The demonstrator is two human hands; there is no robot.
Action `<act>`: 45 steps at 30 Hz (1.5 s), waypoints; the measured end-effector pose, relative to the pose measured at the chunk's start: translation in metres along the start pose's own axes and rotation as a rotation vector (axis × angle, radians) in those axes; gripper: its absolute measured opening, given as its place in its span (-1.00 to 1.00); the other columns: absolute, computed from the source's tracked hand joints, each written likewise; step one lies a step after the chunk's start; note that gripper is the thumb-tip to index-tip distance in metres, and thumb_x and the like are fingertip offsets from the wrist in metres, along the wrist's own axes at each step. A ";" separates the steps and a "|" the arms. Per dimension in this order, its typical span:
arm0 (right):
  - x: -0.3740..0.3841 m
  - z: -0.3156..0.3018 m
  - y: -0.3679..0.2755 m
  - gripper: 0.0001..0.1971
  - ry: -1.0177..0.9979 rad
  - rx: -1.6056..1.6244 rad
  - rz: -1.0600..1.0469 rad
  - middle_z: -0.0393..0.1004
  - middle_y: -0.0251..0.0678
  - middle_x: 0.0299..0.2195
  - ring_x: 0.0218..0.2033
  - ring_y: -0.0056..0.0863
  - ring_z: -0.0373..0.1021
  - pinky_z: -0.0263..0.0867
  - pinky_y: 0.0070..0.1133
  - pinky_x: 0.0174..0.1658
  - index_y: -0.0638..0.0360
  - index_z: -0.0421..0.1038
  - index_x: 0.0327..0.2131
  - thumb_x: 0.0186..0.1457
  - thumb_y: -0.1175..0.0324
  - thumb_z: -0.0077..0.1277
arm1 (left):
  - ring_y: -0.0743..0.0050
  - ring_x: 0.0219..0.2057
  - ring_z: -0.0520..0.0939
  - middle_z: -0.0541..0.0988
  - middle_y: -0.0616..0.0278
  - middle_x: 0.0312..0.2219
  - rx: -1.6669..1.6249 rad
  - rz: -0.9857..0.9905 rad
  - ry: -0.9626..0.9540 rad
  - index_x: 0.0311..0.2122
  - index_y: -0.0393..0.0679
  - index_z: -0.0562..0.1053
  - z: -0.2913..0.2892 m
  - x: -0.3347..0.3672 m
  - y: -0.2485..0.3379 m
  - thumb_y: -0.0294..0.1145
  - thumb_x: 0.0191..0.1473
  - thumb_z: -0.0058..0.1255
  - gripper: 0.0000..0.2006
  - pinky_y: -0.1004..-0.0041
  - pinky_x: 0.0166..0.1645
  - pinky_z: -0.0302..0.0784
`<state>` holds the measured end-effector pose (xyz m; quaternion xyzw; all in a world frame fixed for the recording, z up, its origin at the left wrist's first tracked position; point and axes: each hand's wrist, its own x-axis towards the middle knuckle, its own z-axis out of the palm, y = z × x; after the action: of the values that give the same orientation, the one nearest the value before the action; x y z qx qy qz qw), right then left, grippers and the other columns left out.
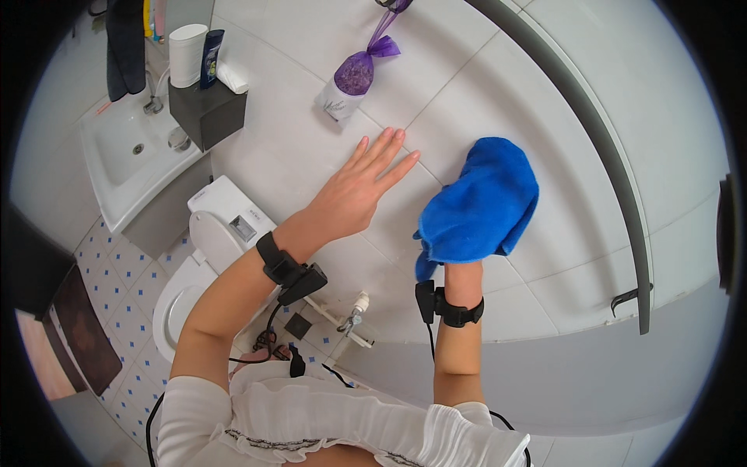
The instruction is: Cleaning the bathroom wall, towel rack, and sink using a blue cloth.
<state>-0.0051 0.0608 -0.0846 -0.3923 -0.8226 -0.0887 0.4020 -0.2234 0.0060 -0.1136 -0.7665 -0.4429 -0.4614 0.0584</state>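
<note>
Left hand [348,196], fingers loosely spread, right hand hidden by blue cloth [484,204], grip unclear

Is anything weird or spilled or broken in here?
Nothing looks spilled or broken. The black wristbands look a bit odd, because thin cables trail from them. The right hand might look missing too, but the blue cloth is just covering it.

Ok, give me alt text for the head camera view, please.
A blue cloth covers the person's right hand at a white-tiled wall; the open left hand is to its left, below a hanging purple sachet. A toilet and washbasin are at the left.
</note>
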 end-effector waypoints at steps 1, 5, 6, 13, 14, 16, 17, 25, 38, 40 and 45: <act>0.000 0.004 0.000 -0.49 -0.003 0.006 -0.016 0.35 -0.21 0.05 0.07 -0.30 0.28 0.17 -0.47 0.15 0.20 0.23 0.13 0.09 0.35 0.05 | -0.10 0.34 -0.05 -0.08 -0.07 0.33 0.011 -0.009 -0.001 0.33 -0.06 0.04 0.000 0.000 0.001 -0.81 -0.12 -0.19 -0.17 -0.03 0.34 -0.05; -0.017 0.017 0.019 -0.50 0.013 -0.028 -0.096 0.33 -0.20 0.08 0.11 -0.31 0.25 0.16 -0.48 0.17 0.22 0.20 0.15 0.14 0.36 0.00 | -0.10 0.35 -0.07 -0.06 -0.06 0.33 0.058 -0.034 -0.029 0.34 -0.05 0.00 0.009 0.003 0.015 -0.77 -0.11 -0.16 -0.16 -0.01 0.36 -0.10; -0.024 0.023 0.025 -0.51 0.024 0.010 -0.101 0.32 -0.20 0.09 0.12 -0.32 0.25 0.15 -0.48 0.17 0.22 0.20 0.15 0.15 0.36 -0.01 | -0.09 0.35 -0.08 -0.06 -0.06 0.33 0.073 -0.040 -0.043 0.34 -0.04 -0.01 0.009 0.000 0.016 -0.76 -0.11 -0.14 -0.16 -0.01 0.36 -0.11; -0.009 -0.011 0.030 -0.61 -0.049 -0.230 -0.131 0.40 -0.20 -0.02 -0.01 -0.35 0.33 0.23 -0.48 0.10 0.24 0.25 0.08 0.21 0.33 -0.05 | -0.11 0.34 -0.07 -0.01 -0.17 0.29 0.093 -0.100 -0.162 0.35 -0.03 -0.06 0.010 -0.010 0.023 -0.72 -0.07 -0.08 -0.15 0.00 0.35 -0.08; -0.005 -0.017 0.033 -0.61 -0.050 -0.074 -0.052 0.39 -0.19 -0.01 0.00 -0.34 0.33 0.22 -0.49 0.11 0.24 0.25 0.08 0.21 0.33 -0.07 | -0.12 0.34 -0.07 -0.03 -0.19 0.29 0.089 -0.078 -0.142 0.35 -0.03 -0.06 0.013 -0.009 0.025 -0.71 -0.07 -0.06 -0.14 0.00 0.35 -0.08; 0.005 -0.024 0.041 -0.60 -0.054 0.241 0.106 0.38 -0.17 0.01 0.01 -0.30 0.32 0.20 -0.49 0.12 0.23 0.25 0.09 0.21 0.31 -0.09 | -0.13 0.34 -0.07 -0.04 -0.20 0.29 0.085 -0.058 -0.124 0.35 -0.03 -0.07 0.021 -0.010 0.034 -0.70 -0.07 -0.04 -0.14 0.00 0.35 -0.08; 0.015 -0.026 0.036 -0.60 -0.048 0.403 0.175 0.37 -0.17 0.02 0.02 -0.28 0.32 0.19 -0.50 0.13 0.22 0.25 0.09 0.21 0.31 -0.10 | -0.13 0.34 -0.07 -0.04 -0.21 0.29 0.080 -0.083 -0.125 0.35 -0.03 -0.07 0.020 -0.008 0.037 -0.69 -0.07 -0.03 -0.14 0.01 0.36 -0.08; 0.019 -0.011 -0.019 -0.50 -0.048 -0.418 -0.241 0.30 -0.15 0.12 0.18 -0.21 0.18 0.03 -0.43 0.25 0.19 0.23 0.14 0.13 0.25 -0.08 | -0.10 0.35 -0.09 -0.07 -0.13 0.31 0.100 -0.141 -0.145 0.36 -0.03 -0.12 0.009 -0.007 0.036 -0.68 -0.07 0.01 -0.10 0.05 0.38 -0.14; 0.022 -0.019 0.024 -0.60 -0.045 0.573 0.123 0.34 -0.17 0.05 0.08 -0.29 0.26 0.16 -0.48 0.14 0.20 0.23 0.11 0.22 0.30 -0.14 | -0.06 0.35 -0.10 -0.08 -0.08 0.33 0.094 -0.146 -0.158 0.35 -0.01 -0.09 -0.012 -0.005 0.026 -0.65 -0.05 0.03 -0.13 0.07 0.38 -0.15; 0.041 -0.016 0.021 -0.60 0.013 0.487 0.047 0.34 -0.16 0.05 0.08 -0.27 0.26 0.15 -0.47 0.14 0.20 0.24 0.09 0.21 0.28 -0.13 | -0.05 0.36 -0.10 -0.09 -0.07 0.33 0.091 -0.131 -0.164 0.35 0.00 -0.08 -0.008 -0.001 0.027 -0.65 -0.05 0.03 -0.13 0.07 0.38 -0.15; 0.064 0.006 0.007 -0.60 0.044 0.292 -0.053 0.35 -0.13 0.03 0.07 -0.22 0.26 0.15 -0.44 0.15 0.19 0.28 0.05 0.18 0.23 -0.13 | -0.03 0.34 -0.04 -0.04 -0.01 0.33 0.065 -0.121 -0.066 0.33 0.00 0.03 -0.004 0.006 0.012 -0.64 -0.06 0.05 -0.18 0.11 0.38 -0.10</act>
<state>-0.0272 0.1057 -0.0430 -0.3056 -0.8279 0.0127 0.4702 -0.2161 0.0010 -0.1033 -0.7509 -0.5048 -0.4239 0.0405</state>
